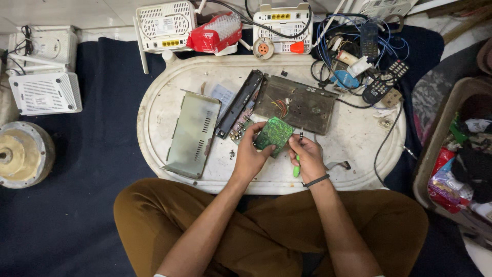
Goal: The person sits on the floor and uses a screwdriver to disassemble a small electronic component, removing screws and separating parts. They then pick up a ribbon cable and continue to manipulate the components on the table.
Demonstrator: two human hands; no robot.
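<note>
My left hand (pixel 251 154) and my right hand (pixel 309 156) hold a small green circuit board (pixel 274 134) between them, just above a white oval tray table (pixel 353 138). The right hand also grips a green-handled screwdriver (pixel 298 160), its dark tip pointing up beside the board. Behind the board lies an opened metal device chassis (pixel 300 105) with coloured wires. A black front panel strip (pixel 240 103) and a second circuit board (pixel 241 128) lie left of it. A bent metal cover (pixel 193 134) rests at the tray's left.
White routers (pixel 165 25) (pixel 283 23) (pixel 45 92) sit at the back and left on a dark blue mat. Remote controls (pixel 384 82), blue cables (pixel 333 38) and a red packet (pixel 212 33) crowd the far edge. A round metal part (pixel 23 154) lies left; a box of clutter (pixel 461 154) stands right.
</note>
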